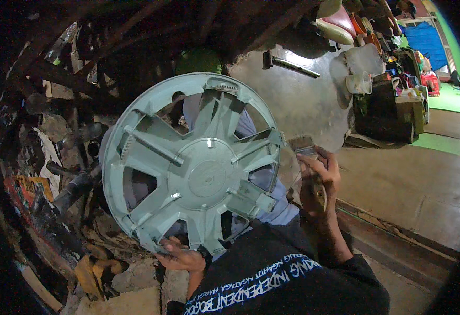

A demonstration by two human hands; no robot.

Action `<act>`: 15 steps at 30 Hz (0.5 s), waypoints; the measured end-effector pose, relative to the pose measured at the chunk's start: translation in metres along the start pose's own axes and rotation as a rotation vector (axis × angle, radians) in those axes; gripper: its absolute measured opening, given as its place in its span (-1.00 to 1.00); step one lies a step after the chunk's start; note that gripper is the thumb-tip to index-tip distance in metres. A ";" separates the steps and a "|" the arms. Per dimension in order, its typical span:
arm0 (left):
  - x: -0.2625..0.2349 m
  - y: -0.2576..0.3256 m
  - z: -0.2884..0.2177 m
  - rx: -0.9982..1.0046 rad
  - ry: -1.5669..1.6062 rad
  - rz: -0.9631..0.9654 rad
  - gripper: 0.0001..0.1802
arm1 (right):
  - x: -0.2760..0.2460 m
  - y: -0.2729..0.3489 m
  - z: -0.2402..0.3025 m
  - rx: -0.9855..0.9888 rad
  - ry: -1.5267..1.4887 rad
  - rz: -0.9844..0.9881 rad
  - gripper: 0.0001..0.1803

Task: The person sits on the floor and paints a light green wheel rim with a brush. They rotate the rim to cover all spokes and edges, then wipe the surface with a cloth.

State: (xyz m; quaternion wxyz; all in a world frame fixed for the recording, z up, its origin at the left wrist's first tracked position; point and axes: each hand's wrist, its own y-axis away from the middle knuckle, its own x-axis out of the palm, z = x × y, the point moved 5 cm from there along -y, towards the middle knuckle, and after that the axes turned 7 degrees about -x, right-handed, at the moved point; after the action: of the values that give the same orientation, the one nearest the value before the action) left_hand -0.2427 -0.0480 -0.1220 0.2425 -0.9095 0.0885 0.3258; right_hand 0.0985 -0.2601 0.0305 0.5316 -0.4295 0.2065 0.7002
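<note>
A pale grey-green wheel cover is tilted up in front of me over my lap, showing its ribbed inner side with clips around the rim. My left hand is closed on its lower edge, some fingers hidden behind the rim. To the right of the cover, my right hand grips a flat paintbrush. The brush's bristles point up and lie close to the cover's right rim; whether they touch it I cannot tell. Its handle, with a hole at the end, runs down along my palm.
Dark scrap and pipes crowd the left side. A hammer-like tool lies on the grey floor beyond the cover. White buckets and a dark box of odds and ends stand at the far right. A floor ledge runs along the right.
</note>
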 end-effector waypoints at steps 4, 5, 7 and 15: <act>0.002 -0.021 -0.041 0.224 -0.297 -0.041 -0.37 | 0.034 0.023 0.036 0.230 -0.453 0.239 -0.58; 0.005 -0.012 -0.025 0.208 -0.359 -0.063 -0.37 | 0.053 0.038 0.052 0.209 -0.512 0.336 -0.57; 0.005 0.006 0.021 0.051 -0.404 0.016 -0.35 | 0.059 0.046 0.082 -0.116 -0.328 0.407 -0.60; 0.008 -0.048 -0.067 -0.801 0.484 -0.207 -0.29 | 0.000 -0.004 0.009 -0.081 -0.067 0.074 -0.77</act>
State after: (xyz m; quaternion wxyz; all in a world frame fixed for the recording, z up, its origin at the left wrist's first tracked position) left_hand -0.1843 -0.0399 -0.0636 -0.1233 -0.9852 -0.0813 0.0871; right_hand 0.0992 -0.2523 0.0360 0.4940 -0.4190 0.1758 0.7412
